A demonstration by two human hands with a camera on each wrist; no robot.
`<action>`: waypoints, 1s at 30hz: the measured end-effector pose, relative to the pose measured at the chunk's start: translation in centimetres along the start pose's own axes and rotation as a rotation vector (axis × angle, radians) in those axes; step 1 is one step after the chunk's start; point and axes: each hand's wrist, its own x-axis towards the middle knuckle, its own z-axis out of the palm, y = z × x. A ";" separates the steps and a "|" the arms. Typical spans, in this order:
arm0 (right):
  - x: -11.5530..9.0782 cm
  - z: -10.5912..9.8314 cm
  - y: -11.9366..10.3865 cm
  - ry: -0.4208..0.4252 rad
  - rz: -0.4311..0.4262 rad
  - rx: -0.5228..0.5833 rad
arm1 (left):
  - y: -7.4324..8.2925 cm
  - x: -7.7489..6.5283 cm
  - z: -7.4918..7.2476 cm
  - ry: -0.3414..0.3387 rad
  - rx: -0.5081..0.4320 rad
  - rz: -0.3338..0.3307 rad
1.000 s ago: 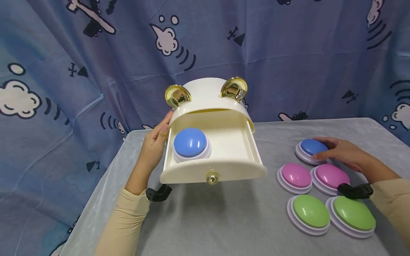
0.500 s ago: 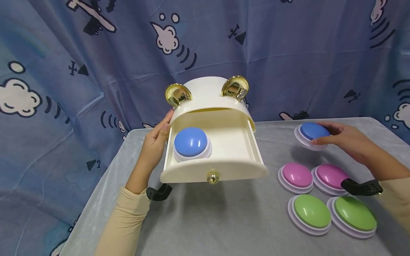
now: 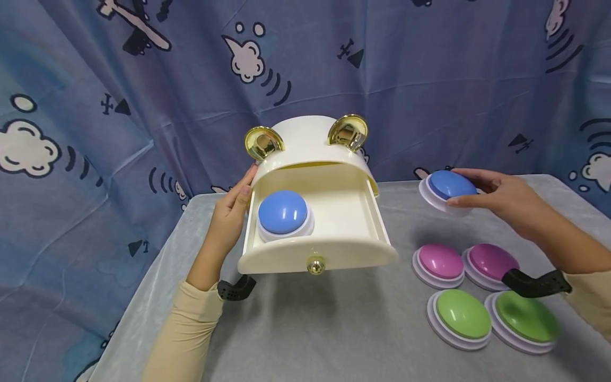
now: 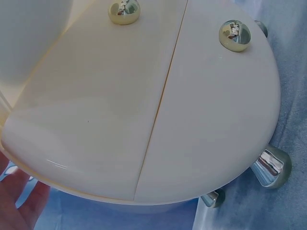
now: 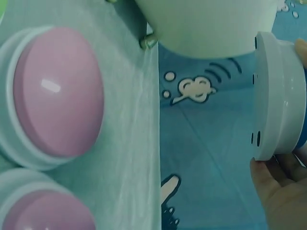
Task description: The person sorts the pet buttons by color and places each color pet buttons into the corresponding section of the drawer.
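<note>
Button (image 3: 447, 188), glossy blue on round white base, hangs right of centre, pinched by right hand (image 3: 508, 204); right-wrist view: domed side pointing right, long axis vertical. Left hand (image 3: 226, 217), fingers straight, touches white box (image 3: 306, 137).

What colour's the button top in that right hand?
Blue. The button top shows best in the head view.

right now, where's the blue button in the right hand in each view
Head: blue button right of centre, in the right hand.
Left wrist: not in it.
Right wrist: blue button at right edge, mostly white base.
Shared landmark: white drawer box, central in head, filling left wrist, top of right wrist.
</note>
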 end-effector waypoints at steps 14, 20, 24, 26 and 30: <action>-1.6 1.9 -3.3 0.000 -0.100 -0.059 | -0.3 0.0 0.0 0.001 0.000 0.005; -2.4 2.2 -5.2 0.009 -0.140 -0.058 | -0.2 0.1 0.1 0.003 -0.004 0.005; -3.0 2.4 -6.7 0.016 -0.149 -0.064 | 0.0 0.1 0.1 0.005 -0.005 0.005; -3.2 2.6 -7.4 0.010 -0.163 -0.061 | 0.0 0.1 0.1 0.006 -0.003 0.002; -3.6 3.1 -8.7 0.011 -0.184 -0.055 | 0.0 0.0 0.0 0.007 0.006 -0.003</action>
